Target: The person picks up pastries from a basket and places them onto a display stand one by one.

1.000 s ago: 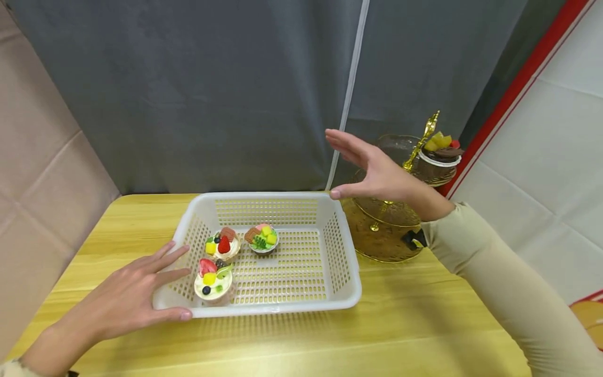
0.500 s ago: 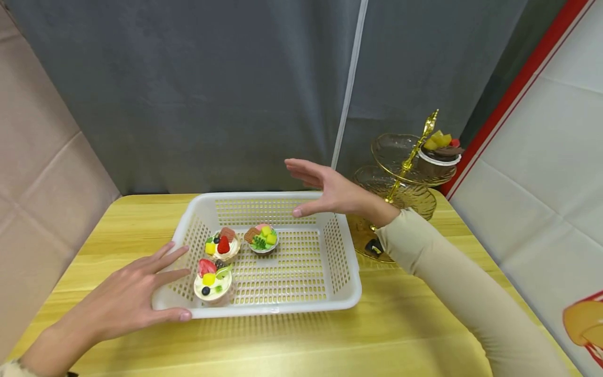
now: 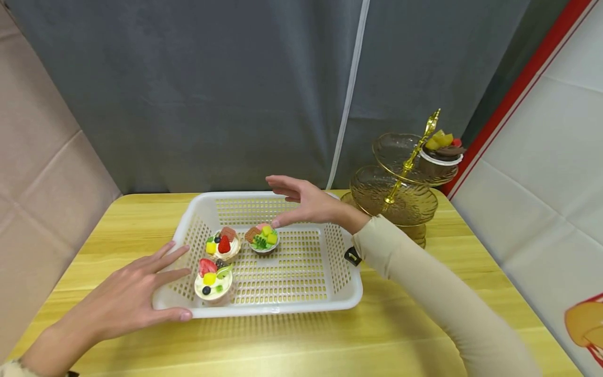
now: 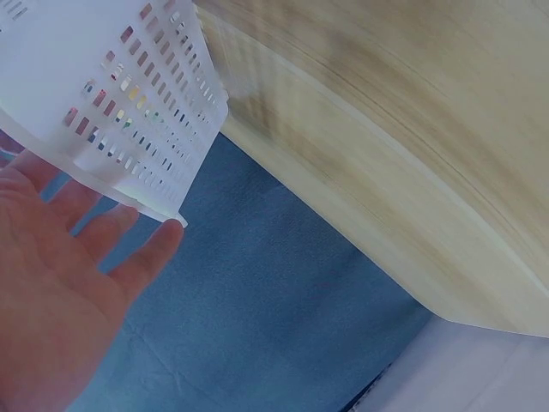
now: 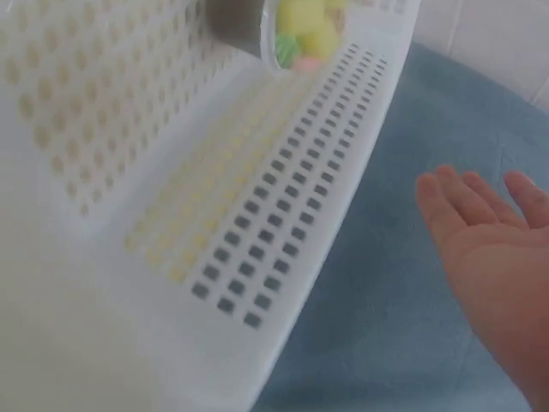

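Three cupcakes [image 3: 263, 241] sat past your left hand [image 3: 127, 297], splayed on the basket [image 3: 273, 310]; right hand [image 3: 308, 203] was wide, its wrist tag [image 3: 352, 256] unreadable. Only head cam caught the gold stand [image 3: 407, 208] beyond.

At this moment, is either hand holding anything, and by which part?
Nothing is held: the right hand hovers empty above the white basket; the left hand merely rests spread on its near-left corner.

1. Basket [image 3: 275, 310]: 1. Clock read from its centre, head view.
2. Cupcakes inside [image 3: 262, 241] [image 3: 224, 245] [image 3: 213, 287]: 3, at 12, 10, 8 o'clock.
3. Tiered stand [image 3: 408, 165]: 1, at 2 o'clock; plates [image 3: 395, 196]: 3, lowest mostly hidden.
4. Chocolate cupcake [image 3: 439, 163]: 1, top plate.
5. Hands: 2; left hand [image 3: 127, 298] at 8, right hand [image 3: 308, 201] at 1.
6. Table [image 3: 264, 348]: 1.
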Available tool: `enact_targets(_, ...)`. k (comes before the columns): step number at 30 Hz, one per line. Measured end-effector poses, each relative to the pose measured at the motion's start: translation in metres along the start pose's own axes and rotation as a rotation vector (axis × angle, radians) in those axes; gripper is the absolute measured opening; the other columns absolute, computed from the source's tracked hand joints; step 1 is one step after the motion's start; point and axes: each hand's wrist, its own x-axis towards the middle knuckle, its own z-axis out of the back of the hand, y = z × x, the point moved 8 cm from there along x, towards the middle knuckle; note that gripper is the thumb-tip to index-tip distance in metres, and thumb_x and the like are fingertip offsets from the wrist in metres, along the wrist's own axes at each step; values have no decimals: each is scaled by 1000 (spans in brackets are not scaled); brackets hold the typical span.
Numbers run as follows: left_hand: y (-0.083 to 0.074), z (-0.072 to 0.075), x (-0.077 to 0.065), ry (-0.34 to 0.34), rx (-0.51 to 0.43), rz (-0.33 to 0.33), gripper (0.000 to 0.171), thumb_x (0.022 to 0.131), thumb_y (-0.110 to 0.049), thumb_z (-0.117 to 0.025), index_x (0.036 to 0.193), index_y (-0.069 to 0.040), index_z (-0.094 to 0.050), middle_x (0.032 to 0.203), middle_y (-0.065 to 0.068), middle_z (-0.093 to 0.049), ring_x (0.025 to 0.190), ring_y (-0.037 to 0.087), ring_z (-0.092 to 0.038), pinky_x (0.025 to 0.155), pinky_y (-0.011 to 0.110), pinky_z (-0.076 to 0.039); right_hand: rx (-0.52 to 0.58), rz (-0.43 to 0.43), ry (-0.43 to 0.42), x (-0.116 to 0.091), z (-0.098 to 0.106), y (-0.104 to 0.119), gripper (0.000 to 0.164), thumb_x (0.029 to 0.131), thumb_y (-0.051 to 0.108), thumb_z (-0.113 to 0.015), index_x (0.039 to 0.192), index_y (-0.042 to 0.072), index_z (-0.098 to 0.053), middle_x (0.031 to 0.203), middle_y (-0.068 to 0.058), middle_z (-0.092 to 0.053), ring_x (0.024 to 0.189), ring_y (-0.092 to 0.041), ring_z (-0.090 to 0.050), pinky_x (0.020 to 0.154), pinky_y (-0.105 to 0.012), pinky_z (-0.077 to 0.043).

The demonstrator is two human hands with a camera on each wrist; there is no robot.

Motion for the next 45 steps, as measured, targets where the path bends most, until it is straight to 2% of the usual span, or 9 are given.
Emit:
enact_targets(8, 1, -1, 0, -2, -4, -3, 76, 69, -74, -72, 120, -17, -74, 150, 9, -49, 134, 40, -46, 88, 58, -48, -35, -48, 8, 8, -17, -10, 87, 80, 9, -81, 153, 5, -35, 156, -7, -38, 140, -23, -42, 114, -44, -32)
enact_targets(12, 1, -1, -1, -5, -4, -5, 76, 69, -74, -72, 120, -17, -74, 150, 9, -49, 135, 39, -45, 88, 58, -48, -82, -79, 27, 13, -27, -16, 88, 79, 14, -83, 152, 5, -36, 155, -9, -40, 139, -24, -43, 114, -41, -32)
enact_targets(19, 1, -2, 1, 5, -10, 0, 77, 70, -75, -71, 120, -18, -74, 151, 8, -48, 135, 40, -45, 86, 59, -49, -56, -83, 55, 16, -46, -30, 91, 77, 13, -85, 152, 0, -35, 156, -15, -37, 141, -36, -40, 115, -43, -30)
enact_targets(22, 1, -2, 2, 8, -10, 2, 77, 70, -76, -71, 120, -18, -74, 151, 8, -47, 136, 39, -44, 85, 59, -50, -88, -93, 71, 17, -51, -35, 91, 77, 15, -85, 152, -1, -34, 157, -17, -36, 140, -37, -40, 115, -42, -30)
enact_targets(28, 1, -1, 2, 3, -15, 4, 77, 71, -77, -69, 120, -18, -74, 151, 7, -47, 137, 38, -43, 86, 59, -49, -202, -130, 122, 18, -58, -46, 93, 79, 22, -85, 153, 1, -33, 158, -13, -35, 141, -35, -39, 115, -39, -31)
enact_targets(34, 1, 0, 1, -17, -12, -13, 76, 70, -75, -71, 120, -17, -74, 150, 9, -49, 136, 38, -44, 87, 58, -49, -270, -159, 153, 21, -62, -48, 93, 78, 20, -86, 153, 2, -34, 158, -9, -36, 139, -31, -42, 113, -37, -33)
enact_targets(42, 3, -1, 0, -6, -20, -1, 77, 69, -76, -71, 120, -18, -74, 150, 7, -48, 136, 38, -44, 85, 59, -49, -410, -212, 193, 25, -70, -60, 90, 76, 19, -87, 152, 7, -39, 146, -9, -52, 126, -19, -54, 105, -30, -39)
enact_targets(45, 3, -2, -1, -2, -21, 5, 77, 70, -76, -71, 120, -18, -74, 151, 7, -48, 136, 38, -44, 85, 59, -50, -440, -209, 193, 26, -72, -61, 88, 77, 16, -87, 151, 7, -41, 148, -10, -50, 126, -20, -52, 106, -30, -38)
